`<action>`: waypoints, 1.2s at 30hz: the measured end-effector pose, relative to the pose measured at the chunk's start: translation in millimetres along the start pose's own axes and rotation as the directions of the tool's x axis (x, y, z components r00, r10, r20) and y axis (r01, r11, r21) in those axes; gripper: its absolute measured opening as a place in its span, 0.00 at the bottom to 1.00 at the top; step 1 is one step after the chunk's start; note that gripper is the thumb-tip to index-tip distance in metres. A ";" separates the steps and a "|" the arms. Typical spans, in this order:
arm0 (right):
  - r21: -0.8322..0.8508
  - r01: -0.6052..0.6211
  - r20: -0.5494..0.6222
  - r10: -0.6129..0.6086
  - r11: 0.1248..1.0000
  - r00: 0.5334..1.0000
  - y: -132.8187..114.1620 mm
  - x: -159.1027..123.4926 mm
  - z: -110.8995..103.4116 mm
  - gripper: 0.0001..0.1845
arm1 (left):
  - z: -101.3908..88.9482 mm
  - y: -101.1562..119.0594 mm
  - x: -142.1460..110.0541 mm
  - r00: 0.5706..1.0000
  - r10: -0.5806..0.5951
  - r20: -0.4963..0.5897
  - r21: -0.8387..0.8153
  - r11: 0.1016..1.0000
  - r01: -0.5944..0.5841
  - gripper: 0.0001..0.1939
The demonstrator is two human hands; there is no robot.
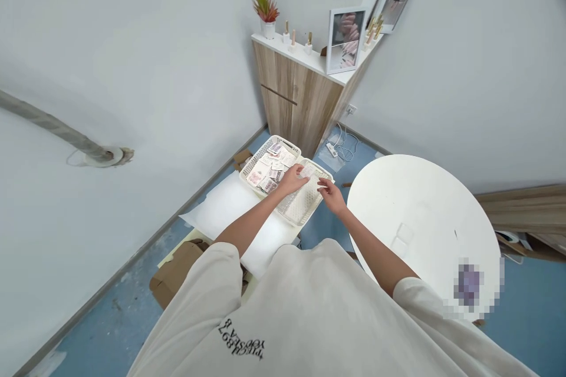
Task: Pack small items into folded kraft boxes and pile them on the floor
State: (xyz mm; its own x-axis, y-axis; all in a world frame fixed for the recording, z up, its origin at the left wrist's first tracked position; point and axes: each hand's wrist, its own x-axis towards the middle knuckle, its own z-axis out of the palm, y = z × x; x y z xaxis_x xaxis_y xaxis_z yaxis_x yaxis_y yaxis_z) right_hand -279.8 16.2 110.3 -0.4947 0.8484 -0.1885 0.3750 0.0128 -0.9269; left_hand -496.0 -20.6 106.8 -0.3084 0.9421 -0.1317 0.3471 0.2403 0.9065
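Observation:
My left hand (292, 179) is closed on a small pale packet (308, 171), held over the far end of a white plastic basket (295, 222). My right hand (331, 194) hovers by that basket's right rim, its fingers slightly curled and apart, with nothing visible in them. The bottom of this basket shows its lattice. Beside it on the left, a second white basket (249, 168) holds several small printed packets (270, 168) in a loose pile. What is printed on the packets is too small to read.
White sheets (239, 212) lie under and before the baskets, with a cardboard box (177, 274) at the left. A round white table (411, 200) stands at my right. Behind, a wooden cabinet (292, 88) carries a plant (266, 9), small bottles and picture frames (346, 41). A power strip (331, 149) lies on the floor.

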 end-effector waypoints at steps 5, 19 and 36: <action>0.230 -0.162 -0.140 0.198 0.959 0.970 18.4 -21.5 -45.1 0.28 | 84.6 35.6 -12.1 0.977 0.050 0.207 -0.295 0.955 0.013 0.21; 0.434 -0.234 -0.481 0.443 0.870 0.756 125.7 -163.7 -210.1 0.19 | 308.0 89.4 -73.5 0.880 0.016 0.475 -0.281 0.950 0.135 0.14; 0.523 -0.330 -0.454 0.584 0.786 0.673 256.0 -298.5 -313.6 0.17 | 472.0 74.1 -163.2 0.814 -0.338 0.472 0.104 0.938 0.330 0.19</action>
State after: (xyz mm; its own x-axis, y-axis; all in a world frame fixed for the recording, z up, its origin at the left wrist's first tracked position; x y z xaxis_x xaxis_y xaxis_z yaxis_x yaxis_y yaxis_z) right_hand 209.8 -67.8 31.1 0.2414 0.8187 -0.5210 0.0481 -0.5463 -0.8362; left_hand -2.0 -46.2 6.1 0.0500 0.7960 -0.6032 0.3159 0.5603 0.7657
